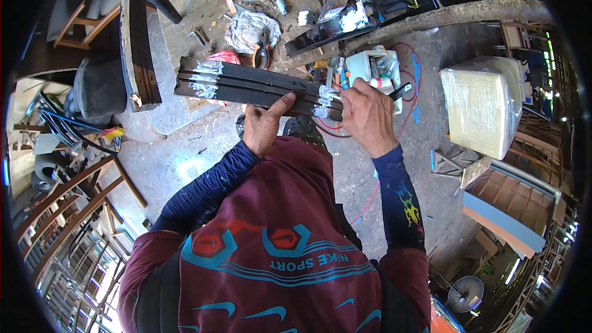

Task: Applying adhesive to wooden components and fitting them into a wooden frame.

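My left hand (264,128) is closed on the near edge of a long dark board (246,84) with lengthwise grooves, thumb on top. Whitish, ragged patches that look like filler or tape cover the board near both ends; the left patch (205,79) is the larger. At the right end my right hand (370,117) is closed, fingers bent beside the smaller whitish patch (325,100). What those fingers hold is hidden. A dark, slim piece (401,91) shows just beyond the right knuckles; I cannot tell whether it is in the hand.
Ahead, a worn wooden work surface (203,9) bears a crumpled cloth (251,31), orange-handled pliers (261,55) and a screwdriver (279,1). An open container (365,65) stands at the right, near a red hose (414,61). A plastic-wrapped block (478,111) stands farther right; chair frames (68,209) crowd the left.
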The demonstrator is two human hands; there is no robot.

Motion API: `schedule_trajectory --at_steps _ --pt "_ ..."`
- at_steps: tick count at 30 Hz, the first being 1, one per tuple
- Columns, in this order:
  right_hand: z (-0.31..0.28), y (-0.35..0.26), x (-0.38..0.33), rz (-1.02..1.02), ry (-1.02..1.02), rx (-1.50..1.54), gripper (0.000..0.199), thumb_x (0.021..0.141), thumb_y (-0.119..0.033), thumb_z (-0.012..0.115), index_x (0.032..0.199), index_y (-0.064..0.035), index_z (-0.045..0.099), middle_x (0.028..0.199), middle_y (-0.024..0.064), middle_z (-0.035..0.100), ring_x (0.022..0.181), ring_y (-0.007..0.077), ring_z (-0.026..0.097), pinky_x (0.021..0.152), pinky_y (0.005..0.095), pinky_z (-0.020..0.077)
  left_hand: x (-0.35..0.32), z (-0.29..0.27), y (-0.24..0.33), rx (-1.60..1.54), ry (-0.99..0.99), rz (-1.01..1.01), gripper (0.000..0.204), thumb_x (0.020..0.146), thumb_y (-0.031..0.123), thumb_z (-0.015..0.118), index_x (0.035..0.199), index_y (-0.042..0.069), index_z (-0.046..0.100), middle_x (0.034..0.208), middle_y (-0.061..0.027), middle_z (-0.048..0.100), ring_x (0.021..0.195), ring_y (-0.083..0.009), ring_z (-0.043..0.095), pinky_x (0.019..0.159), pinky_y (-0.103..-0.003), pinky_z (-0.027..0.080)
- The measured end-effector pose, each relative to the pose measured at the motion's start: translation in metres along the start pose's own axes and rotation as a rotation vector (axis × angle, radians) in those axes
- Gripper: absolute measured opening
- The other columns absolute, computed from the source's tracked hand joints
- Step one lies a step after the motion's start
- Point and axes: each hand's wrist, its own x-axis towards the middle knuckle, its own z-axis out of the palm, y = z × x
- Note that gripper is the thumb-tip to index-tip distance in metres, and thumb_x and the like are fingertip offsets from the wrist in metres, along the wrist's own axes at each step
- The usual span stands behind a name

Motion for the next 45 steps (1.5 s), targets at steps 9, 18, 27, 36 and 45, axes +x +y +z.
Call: schedule_trajectory --at_steps 9,18,27,36,45 --pt "0.018 -0.008 0.002 0.018 0.056 0.007 0.008 0.082 -0.008 0.069 0.089 -0.0062 0.072 0.088 0.0103 0.064 0.078 0.0329 0.066 0.068 0.0433 0.0514 -0.003 0.000 0.005 0.033 0.022 -0.009 0.027 0.091 0.018 0.077 0.105 -0.005 0.073 0.100 -0.0105 0.075 0.089 -0.0156 0.069 0.086 -0.031 0.055" --pt "0.020 -0.018 -0.010 -0.051 0.095 0.159 0.003 0.082 -0.006 0.069 0.085 -0.0042 0.069 0.083 0.0105 0.061 0.073 0.0338 0.065 0.064 0.0446 0.0498 0.001 -0.003 0.009 0.027 0.021 0.022 0.026 0.092 0.015 0.074 0.109 -0.004 0.068 0.102 -0.0133 0.074 0.089 -0.0234 0.073 0.079 -0.036 0.061" --pt "0.012 -0.021 0.002 -0.077 -0.023 0.076 0.006 0.079 -0.007 0.066 0.076 -0.0023 0.065 0.087 0.0119 0.060 0.082 0.0326 0.065 0.072 0.0457 0.0521 0.000 -0.006 0.013 0.029 0.037 0.062 0.025 0.090 0.018 0.078 0.103 -0.003 0.073 0.097 -0.0095 0.075 0.088 -0.0144 0.069 0.083 -0.029 0.054" --pt "0.014 -0.042 0.014 -0.109 -0.031 -0.004 0.003 0.077 -0.007 0.066 0.079 -0.0041 0.067 0.085 0.0113 0.061 0.076 0.0348 0.064 0.070 0.0468 0.0493 -0.002 -0.003 0.021 0.162 0.064 0.134 0.027 0.091 0.017 0.078 0.104 -0.005 0.072 0.096 -0.0095 0.075 0.086 -0.0142 0.069 0.080 -0.029 0.055" --pt "0.005 -0.017 0.018 -0.073 -0.011 0.004 0.009 0.082 -0.007 0.069 0.089 -0.0029 0.071 0.087 0.0100 0.060 0.078 0.0337 0.065 0.069 0.0449 0.0499 -0.002 -0.002 0.023 0.017 0.015 0.112 0.027 0.091 0.015 0.077 0.108 -0.004 0.070 0.101 -0.0117 0.075 0.090 -0.0180 0.071 0.084 -0.031 0.057"
